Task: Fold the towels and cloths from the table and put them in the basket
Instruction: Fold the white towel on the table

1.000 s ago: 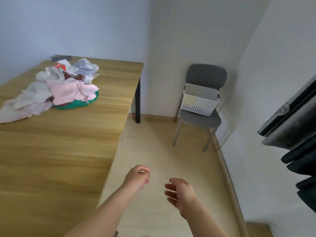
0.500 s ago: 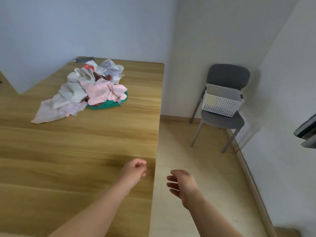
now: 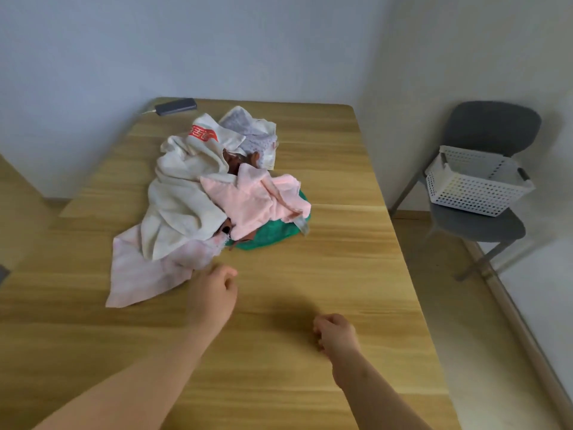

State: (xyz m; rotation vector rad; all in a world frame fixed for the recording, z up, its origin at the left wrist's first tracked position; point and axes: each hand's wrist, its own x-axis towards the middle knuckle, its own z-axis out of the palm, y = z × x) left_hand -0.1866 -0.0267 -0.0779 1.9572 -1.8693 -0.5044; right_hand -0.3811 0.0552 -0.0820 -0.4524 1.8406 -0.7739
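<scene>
Two pale blue-grey walls [image 3: 124, 41] meet in a corner behind a long light-wood table [image 3: 325, 274], which fills most of the view. Light flooring [image 3: 449, 274] runs along the table's right side. A grey chair [image 3: 493, 125] stands there by the right wall, well apart from the table. On its seat sits a white perforated basket [image 3: 474, 193], tilted a little. A loose heap of unfolded laundry lies on the far half of the table. In it, a cream towel [image 3: 179, 193] drapes over the left side and a pink towel [image 3: 257, 200] sits on a green cloth [image 3: 273, 234]. A pale pink cloth [image 3: 145, 274] spreads flat toward the near edge, and a white cloth with red print [image 3: 204, 133] lies beside a lilac patterned cloth [image 3: 251, 131] at the back. A dark phone [image 3: 175, 106] lies at the far left corner. The left hand [image 3: 212, 293] is stretched out over the table with loosely curled fingers, holding nothing. It is just beside the near right corner of the pale pink cloth, and whether it touches the cloth cannot be told. The right hand [image 3: 335, 332], also loosely curled and holding nothing, is nearer the person over bare wood, apart from the heap.
</scene>
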